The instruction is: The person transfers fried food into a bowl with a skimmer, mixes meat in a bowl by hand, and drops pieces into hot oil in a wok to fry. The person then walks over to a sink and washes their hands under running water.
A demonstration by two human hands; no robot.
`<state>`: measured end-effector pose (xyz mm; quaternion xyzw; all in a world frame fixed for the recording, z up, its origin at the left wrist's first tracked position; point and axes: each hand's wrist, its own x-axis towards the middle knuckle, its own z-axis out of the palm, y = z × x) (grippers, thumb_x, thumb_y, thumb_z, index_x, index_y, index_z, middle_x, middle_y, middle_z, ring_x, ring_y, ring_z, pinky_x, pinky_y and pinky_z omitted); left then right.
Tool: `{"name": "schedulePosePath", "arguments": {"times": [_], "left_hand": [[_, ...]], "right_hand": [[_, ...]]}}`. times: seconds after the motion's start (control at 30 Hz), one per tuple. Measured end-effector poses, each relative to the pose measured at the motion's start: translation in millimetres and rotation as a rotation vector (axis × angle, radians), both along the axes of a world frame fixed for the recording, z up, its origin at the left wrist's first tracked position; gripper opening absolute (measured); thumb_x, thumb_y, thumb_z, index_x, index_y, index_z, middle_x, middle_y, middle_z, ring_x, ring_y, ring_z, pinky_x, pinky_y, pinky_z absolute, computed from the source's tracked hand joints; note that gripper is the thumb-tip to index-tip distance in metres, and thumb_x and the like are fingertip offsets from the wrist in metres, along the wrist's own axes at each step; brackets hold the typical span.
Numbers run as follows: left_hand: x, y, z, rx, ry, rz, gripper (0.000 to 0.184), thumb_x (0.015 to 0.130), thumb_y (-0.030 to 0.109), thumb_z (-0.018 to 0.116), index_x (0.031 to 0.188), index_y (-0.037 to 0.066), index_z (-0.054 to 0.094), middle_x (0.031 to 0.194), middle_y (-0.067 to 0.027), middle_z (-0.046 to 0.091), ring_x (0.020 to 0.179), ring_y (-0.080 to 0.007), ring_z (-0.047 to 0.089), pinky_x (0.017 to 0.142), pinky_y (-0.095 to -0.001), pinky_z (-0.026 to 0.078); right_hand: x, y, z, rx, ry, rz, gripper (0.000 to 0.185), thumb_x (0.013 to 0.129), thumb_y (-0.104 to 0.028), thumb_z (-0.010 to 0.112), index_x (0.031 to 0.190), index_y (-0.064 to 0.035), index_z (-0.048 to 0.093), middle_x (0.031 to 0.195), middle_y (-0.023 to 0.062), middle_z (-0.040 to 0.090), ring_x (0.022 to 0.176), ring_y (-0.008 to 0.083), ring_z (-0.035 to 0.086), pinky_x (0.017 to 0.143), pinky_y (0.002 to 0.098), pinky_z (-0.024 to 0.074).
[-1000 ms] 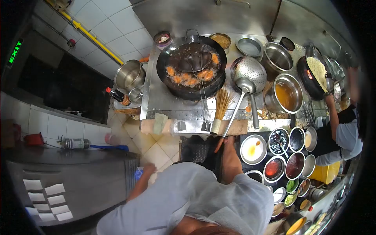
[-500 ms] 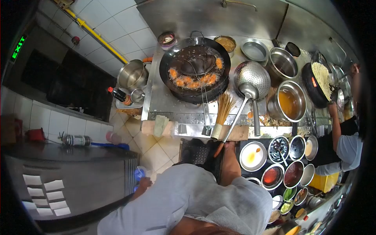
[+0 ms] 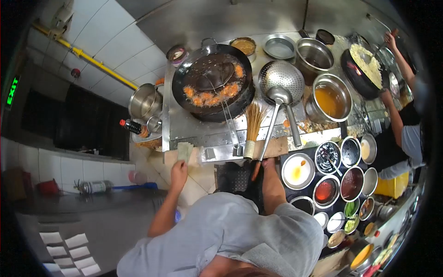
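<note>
The person's left hand [image 3: 179, 172] is at the counter's near edge with fingers curled, at the near end of a folded pale cloth [image 3: 185, 150]; whether it grips the cloth cannot be told. The right hand [image 3: 269, 163] is at the same edge, just beside the wooden handle of a long ladle [image 3: 280, 94]; its fingers are partly hidden, so its hold cannot be told either. The step in hand looks like handling the cloth while orange pieces [image 3: 213, 98] fry in a large wok [image 3: 181, 74]. Lifting the cloth would call for a firm pinch on its near end, well away from the hot oil. A wire strainer [image 3: 215, 76] sits in the wok, its handle reaching the counter edge. That handle, a bristle brush [image 3: 254, 121] and the ladle lie between the hands, in the way of a sideways reach. To the right, pots stand close together and a co-worker tends a second wok [image 3: 353, 76]
</note>
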<state>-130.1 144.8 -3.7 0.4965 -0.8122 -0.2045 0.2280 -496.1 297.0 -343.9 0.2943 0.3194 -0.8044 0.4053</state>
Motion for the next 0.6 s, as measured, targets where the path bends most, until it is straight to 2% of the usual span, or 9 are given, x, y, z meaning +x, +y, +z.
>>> {"name": "schedulePosePath", "arguments": {"times": [0.13,0.17,0.2,0.23,0.3,0.37,0.47,0.57,0.6], "left_hand": [[-95,-42,46,-0.191,-0.044,-0.181,0.021,0.086,0.014,0.061,0.101,-0.001,0.063,0.096,-0.0183,0.061,0.092,-0.0366,0.060,0.079,-0.0429,0.048],[-117,-46,61,-0.205,-0.032,-0.193,0.023,0.086,0.014,0.062,0.103,-0.001,0.062,0.098,-0.0184,0.061,0.092,-0.0369,0.060,0.080,-0.0434,0.048],[-132,-49,71,-0.218,-0.021,-0.204,0.025,0.086,0.014,0.063,0.106,-0.001,0.061,0.101,-0.0185,0.060,0.093,-0.0373,0.059,0.081,-0.0439,0.048],[-141,-52,74,-0.214,-0.010,-0.195,0.025,0.086,0.014,0.063,0.106,-0.001,0.061,0.101,-0.0185,0.060,0.093,-0.0373,0.059,0.081,-0.0439,0.048],[-152,-58,77,-0.283,0.099,-0.266,0.027,0.086,0.014,0.062,0.109,0.000,0.060,0.102,-0.0188,0.060,0.096,-0.0374,0.058,0.083,-0.0440,0.047],[-149,-47,78,-0.245,0.133,-0.240,0.027,0.086,0.014,0.062,0.109,0.000,0.060,0.103,-0.0188,0.060,0.098,-0.0373,0.058,0.084,-0.0434,0.047],[-125,-35,69,-0.189,0.108,-0.203,0.029,0.085,0.014,0.062,0.110,0.000,0.060,0.105,-0.0197,0.059,0.100,-0.0375,0.057,0.086,-0.0430,0.046],[-89,-34,28,-0.149,0.023,-0.112,0.033,0.083,0.015,0.063,0.112,-0.002,0.059,0.110,-0.0213,0.058,0.105,-0.0385,0.055,0.090,-0.0436,0.044],[-75,-36,11,-0.133,-0.024,-0.038,0.036,0.082,0.015,0.063,0.113,-0.003,0.057,0.113,-0.0222,0.057,0.107,-0.0392,0.053,0.093,-0.0440,0.043]], "right_hand": [[19,12,54,0.086,-0.043,0.066,0.039,0.095,-0.043,0.049,0.119,-0.0132,0.056,0.122,0.0022,0.060,0.111,0.0223,0.056,0.090,0.0452,0.0496],[28,19,55,0.260,-0.038,0.023,0.027,0.097,-0.036,0.046,0.105,-0.0133,0.057,0.098,0.0037,0.064,0.093,0.0216,0.060,0.083,0.0456,0.0510],[39,37,38,0.260,-0.019,0.158,0.016,0.095,-0.030,0.045,0.090,-0.0156,0.052,0.070,0.0022,0.054,0.064,0.0201,0.056,0.061,0.0412,0.0507],[51,61,44,0.339,-0.113,0.266,0.015,0.091,-0.027,0.047,0.080,-0.0166,0.047,0.058,-0.0004,0.042,0.047,0.0172,0.044,0.045,0.0330,0.0400],[75,88,123,0.483,-0.004,0.350,0.019,0.089,-0.033,0.051,0.081,-0.0150,0.050,0.060,0.0001,0.043,0.044,0.0149,0.041,0.040,0.0276,0.0313],[102,113,104,0.931,0.379,0.438,0.022,0.091,-0.031,0.052,0.085,-0.0094,0.053,0.061,0.0005,0.045,0.044,0.0145,0.042,0.038,0.0310,0.0306],[99,80,349,0.839,1.019,0.594,0.035,0.091,-0.030,0.058,0.092,0.0045,0.057,0.081,0.0161,0.065,0.075,0.0248,0.062,0.068,0.0369,0.0469],[84,15,377,0.726,1.483,0.582,0.037,0.090,-0.024,0.060,0.114,0.0029,0.052,0.091,0.0208,0.063,0.081,0.0319,0.062,0.075,0.0408,0.0485],[76,-11,381,0.829,1.819,0.603,0.046,0.089,-0.022,0.061,0.127,0.0011,0.047,0.092,0.0228,0.061,0.084,0.0355,0.062,0.078,0.0430,0.0497]]}}
